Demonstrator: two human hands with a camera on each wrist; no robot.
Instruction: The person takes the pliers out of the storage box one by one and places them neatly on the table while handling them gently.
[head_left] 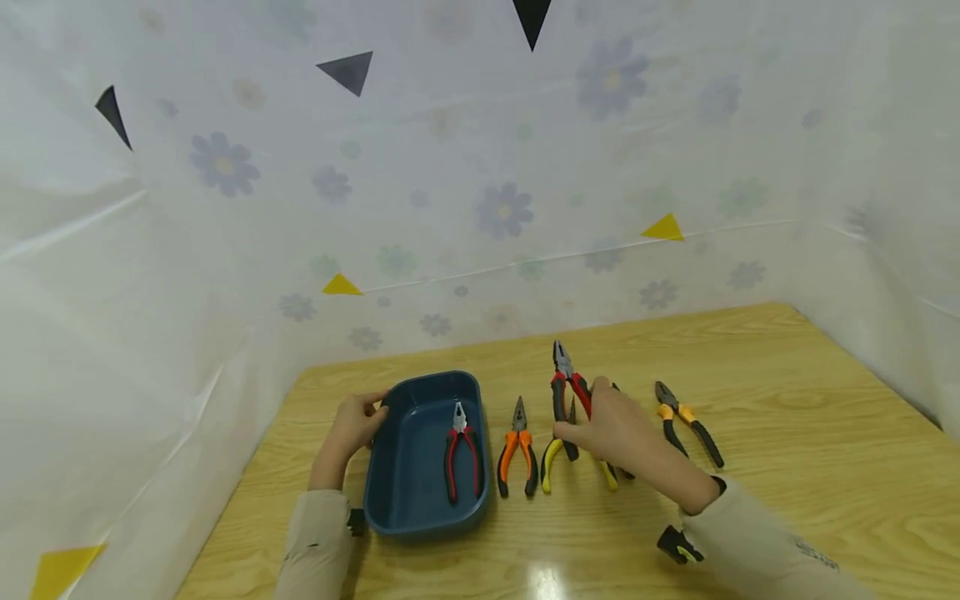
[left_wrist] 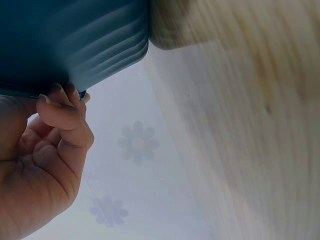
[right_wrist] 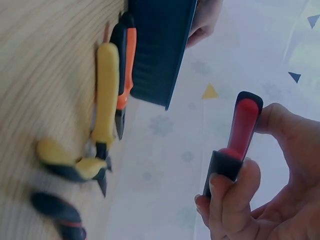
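My left hand grips the left rim of a dark blue rectangular tray, as the left wrist view also shows. Red-and-black pliers lie inside that tray, jaws pointing away from me. In my right hand is another pair of red-and-black pliers, held by the handles above the table, jaws up and away. Below this hand lie yellow-and-black pliers, partly covered by it in the head view. A dark handle with a red line shows beside them; the rest of that tool is hidden.
Orange-and-black long-nose pliers lie just right of the tray. Farther right are yellow-orange pliers with black grips. The wooden table ends at a white flowered sheet behind and at both sides.
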